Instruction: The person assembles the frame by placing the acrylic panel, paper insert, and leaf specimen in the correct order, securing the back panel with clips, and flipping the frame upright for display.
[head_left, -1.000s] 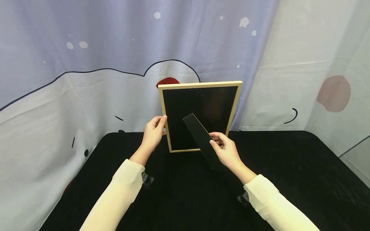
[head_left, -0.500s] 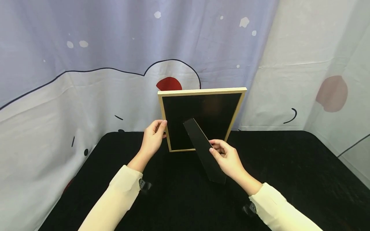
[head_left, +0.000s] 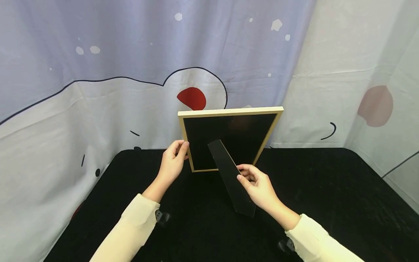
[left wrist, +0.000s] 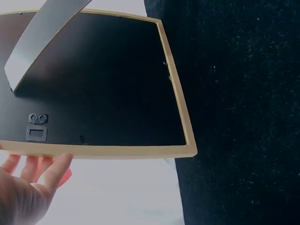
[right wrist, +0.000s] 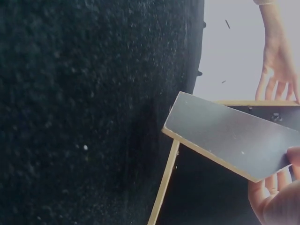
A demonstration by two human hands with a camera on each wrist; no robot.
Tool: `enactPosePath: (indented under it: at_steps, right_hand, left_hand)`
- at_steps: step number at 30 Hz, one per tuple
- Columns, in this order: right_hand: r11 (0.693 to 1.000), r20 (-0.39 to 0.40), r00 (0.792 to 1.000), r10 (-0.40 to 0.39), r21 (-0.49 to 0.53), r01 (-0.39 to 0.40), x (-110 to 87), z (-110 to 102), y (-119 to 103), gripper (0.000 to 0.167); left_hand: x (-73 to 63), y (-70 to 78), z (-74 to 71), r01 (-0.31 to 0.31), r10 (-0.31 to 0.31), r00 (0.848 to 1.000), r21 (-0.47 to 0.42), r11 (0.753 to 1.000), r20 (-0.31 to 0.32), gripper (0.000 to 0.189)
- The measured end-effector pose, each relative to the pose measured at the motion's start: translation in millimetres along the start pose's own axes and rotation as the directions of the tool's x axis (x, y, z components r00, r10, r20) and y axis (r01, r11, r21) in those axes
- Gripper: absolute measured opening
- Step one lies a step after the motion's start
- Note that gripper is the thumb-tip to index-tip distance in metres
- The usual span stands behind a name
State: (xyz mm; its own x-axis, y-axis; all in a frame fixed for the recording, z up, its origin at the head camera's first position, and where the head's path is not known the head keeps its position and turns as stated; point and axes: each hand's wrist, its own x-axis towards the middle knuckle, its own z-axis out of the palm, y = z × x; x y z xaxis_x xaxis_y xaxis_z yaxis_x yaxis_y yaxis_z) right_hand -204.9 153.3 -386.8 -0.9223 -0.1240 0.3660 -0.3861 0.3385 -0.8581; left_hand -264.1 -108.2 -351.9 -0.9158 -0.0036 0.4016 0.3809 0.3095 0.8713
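A picture frame (head_left: 230,112) with a pale wooden border stands on the black cloth, leaning back, its black backing (head_left: 199,127) facing me. From the middle of that backing a black easel leg (head_left: 229,178) slants out toward me and down to the right. My left hand (head_left: 171,162) holds the frame's left border between thumb and fingers. The right hand (head_left: 260,185) pinches the right edge of the leg, about midway along it. In the left wrist view a small metal hanger (left wrist: 36,133) shows on the backing near the held border. The frame's front is hidden.
Black cloth (head_left: 327,196) covers the table beneath the frame. Behind it hangs a pale purple and white curtain (head_left: 137,109) with a red patch (head_left: 193,98), right at the table's far edge. A small dark device sits at each sleeve cuff.
The frame's top edge has come down as it tilts farther back. Both hands have moved lower and nearer with it, and the leg's free end has come toward me.
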Motion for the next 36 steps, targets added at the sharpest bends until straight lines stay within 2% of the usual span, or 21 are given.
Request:
enactPosePath:
  at_steps: [8,13,14,20,21,28,36]
  right_hand:
    - [1.0,0.019,1.0,-0.01,0.022,0.009,-7.8,2,0,0.024]
    - [1.0,0.027,1.0,0.015,0.017,-0.015,-12.1,2,1,0.025]
    - [1.0,0.028,0.999,0.019,0.017,-0.019,-13.0,2,0,0.025]
    - [1.0,0.028,0.999,0.02,0.015,-0.02,-17.0,3,0,0.025]
    - [1.0,0.028,0.999,0.018,0.016,-0.018,-17.6,3,0,0.025]
    - [0.999,0.027,1.0,0.012,0.034,-0.013,-23.1,4,-1,0.024]
    - [0.999,0.027,1.0,0.004,0.044,-0.005,-26.1,5,0,0.024]
  left_hand:
    - [-7.0,-3.6,0.8,-0.058,0.058,0.998,0.007,0.998,-0.011,0.028]
    - [-11.4,-5.8,1.3,-0.092,0.092,0.996,0.008,0.996,-0.021,0.025]
    - [-13.2,-1.3,1.0,-0.091,0.091,0.996,0.004,0.996,-0.018,0.025]
    - [-16.3,-1.8,0.8,-0.102,0.102,0.995,-0.004,0.995,-0.015,0.023]
    - [-15.5,-6.4,1.3,-0.109,0.109,0.994,0.001,0.994,-0.018,0.022]
    - [-19.4,-7.8,1.8,-0.109,0.109,0.994,0.0,0.994,-0.008,0.019]
    - [-24.1,-11.3,0.4,-0.157,0.157,0.988,-0.031,0.987,-0.009,0.02]
